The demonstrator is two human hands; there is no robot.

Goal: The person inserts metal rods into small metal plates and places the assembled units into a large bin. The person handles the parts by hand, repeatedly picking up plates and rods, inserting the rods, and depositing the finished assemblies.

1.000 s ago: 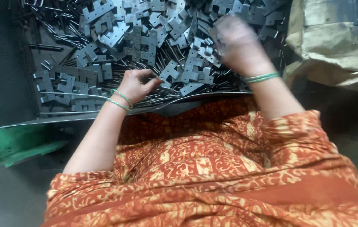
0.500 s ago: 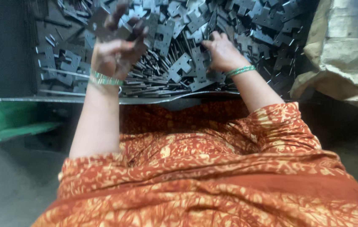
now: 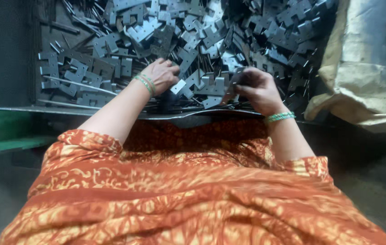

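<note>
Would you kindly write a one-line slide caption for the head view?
Left hand and right hand pick notched grey metal plates from a heaped tray above an orange patterned lap.

Heap of flat grey notched metal plates (image 3: 211,41), loosely jumbled

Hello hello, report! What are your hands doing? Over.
Left hand down in the pile of grey metal plates. Right hand pinching one plate. Thin rods mixed among them; sack alongside.
</note>
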